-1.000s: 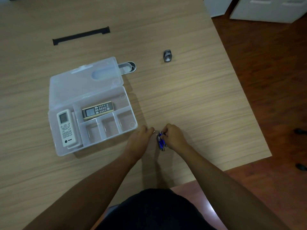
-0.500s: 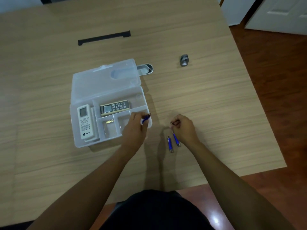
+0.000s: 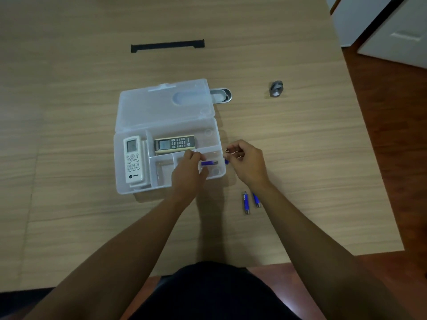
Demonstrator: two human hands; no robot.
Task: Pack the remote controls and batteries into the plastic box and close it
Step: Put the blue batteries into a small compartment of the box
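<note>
Both forearms are bare, with no sleeves, watch or rings visible; dark clothing [image 3: 215,294] covers the lap.

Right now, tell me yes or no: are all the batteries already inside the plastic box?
No: two blue batteries lie on the table, outside the plastic box, and each hand holds another.

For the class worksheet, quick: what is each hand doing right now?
Left hand: closed on a blue battery, over the plastic box.
Right hand: closed on another battery, mostly hidden.
</note>
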